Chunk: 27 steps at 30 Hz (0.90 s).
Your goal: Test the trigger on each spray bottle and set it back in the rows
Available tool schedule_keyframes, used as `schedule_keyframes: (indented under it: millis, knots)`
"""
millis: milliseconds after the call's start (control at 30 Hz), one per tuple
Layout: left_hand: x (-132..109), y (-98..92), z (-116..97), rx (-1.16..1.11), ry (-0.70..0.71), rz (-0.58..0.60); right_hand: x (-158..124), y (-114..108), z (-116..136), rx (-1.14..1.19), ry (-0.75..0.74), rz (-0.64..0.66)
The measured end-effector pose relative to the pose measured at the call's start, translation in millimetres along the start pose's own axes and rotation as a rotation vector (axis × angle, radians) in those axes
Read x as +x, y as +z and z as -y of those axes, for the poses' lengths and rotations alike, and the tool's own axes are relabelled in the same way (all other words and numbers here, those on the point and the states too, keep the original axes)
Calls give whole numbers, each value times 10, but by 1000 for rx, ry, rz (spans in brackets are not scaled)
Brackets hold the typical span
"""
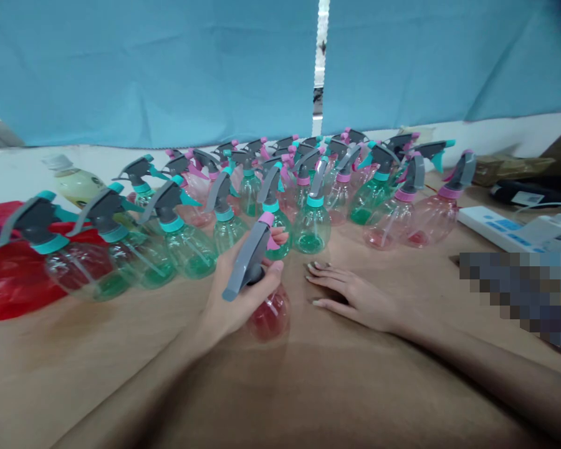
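Observation:
My left hand (pixel 243 287) is wrapped round the neck of a pink spray bottle (pixel 268 316) with a grey sprayer head and pink nozzle. The bottle is upright, close to the table, and its neck is partly hidden by my fingers. To its right, my right hand (pixel 350 290) lies flat on the table with fingers spread and holds nothing. Just beyond the hands stands a green spray bottle (pixel 312 231) with a turquoise collar. Several more green bottles (pixel 190 252) line up on the left, and pink bottles (pixel 388 221) stand on the right.
Behind the front row more spray bottles crowd toward the wall. A red plastic bag (pixel 14 280) and a capped bottle of pale liquid (pixel 77 184) are at the left. On the right lies a white power strip (pixel 489 224) with a plugged-in charger; a blurred-out object is nearer.

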<state>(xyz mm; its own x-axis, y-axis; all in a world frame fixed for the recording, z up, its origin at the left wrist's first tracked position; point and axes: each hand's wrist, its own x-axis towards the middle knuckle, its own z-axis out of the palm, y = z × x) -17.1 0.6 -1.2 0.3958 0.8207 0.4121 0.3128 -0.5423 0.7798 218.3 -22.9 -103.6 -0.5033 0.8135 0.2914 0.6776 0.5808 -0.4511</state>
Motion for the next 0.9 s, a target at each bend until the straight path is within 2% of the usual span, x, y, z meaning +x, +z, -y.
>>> schedule_keyframes:
  millis: [433,733,900]
  knots:
    - [-4,-45,-17,-48,55,68,15,-34,41,-47,-9,15]
    - [15,123,-103,119,-17,-36,32,9,39,-72,-22,-7]
    - [14,290,-173,85,-25,-64,14,-98,99,-59,-10,22]
